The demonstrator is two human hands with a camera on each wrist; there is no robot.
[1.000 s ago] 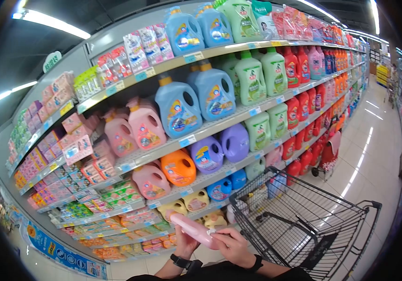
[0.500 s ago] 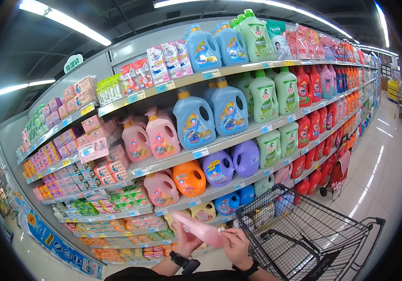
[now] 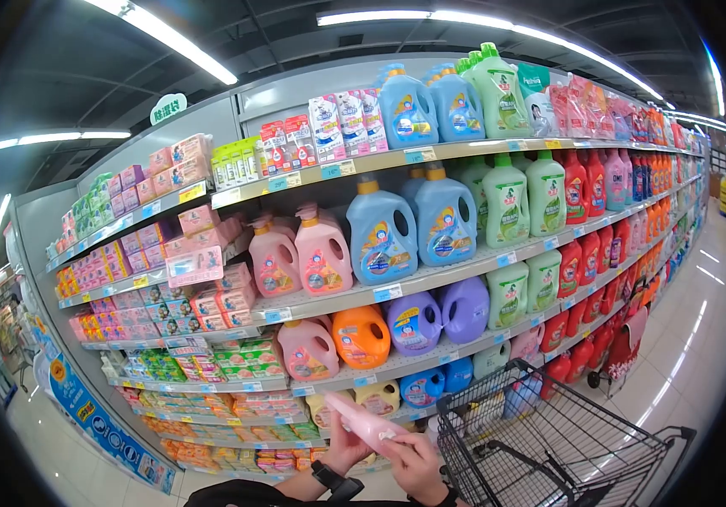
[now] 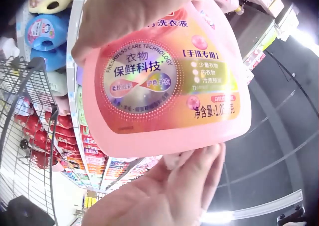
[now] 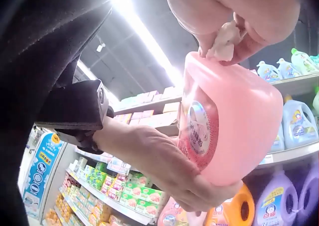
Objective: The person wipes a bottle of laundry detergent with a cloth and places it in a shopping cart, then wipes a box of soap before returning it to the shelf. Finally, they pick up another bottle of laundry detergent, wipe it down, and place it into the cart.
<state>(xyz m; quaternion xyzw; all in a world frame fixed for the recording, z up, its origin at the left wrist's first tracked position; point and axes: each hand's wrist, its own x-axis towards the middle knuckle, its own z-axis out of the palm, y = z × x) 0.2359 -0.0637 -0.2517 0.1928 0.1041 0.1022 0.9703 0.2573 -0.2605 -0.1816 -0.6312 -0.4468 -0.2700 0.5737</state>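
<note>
A pink laundry detergent bottle (image 3: 361,421) lies tilted in front of the body, its base toward the right hand. My left hand (image 3: 346,449) grips it, and in the left wrist view those fingers wrap over the label's upper part. In my right hand (image 3: 415,466) a crumpled white tissue (image 5: 227,41) is pinched between thumb and fingers. The right wrist view shows the tissue against the edge of the bottle's base. Chinese print and a round silver emblem (image 4: 139,79) mark the bottle's pink-orange label.
Shelves of detergent stand ahead, with large blue bottles (image 3: 382,232), pink pump bottles (image 3: 323,253) and an orange bottle (image 3: 360,336). A black wire shopping cart (image 3: 549,439) is close on the right, beside the tiled aisle (image 3: 676,372). Boxed goods (image 3: 249,359) fill the left shelves.
The head view has turned left and up, so the shelves sit lower and farther right. My right hand has shifted the tissue about the bottle's base end; the left hand keeps its grip.
</note>
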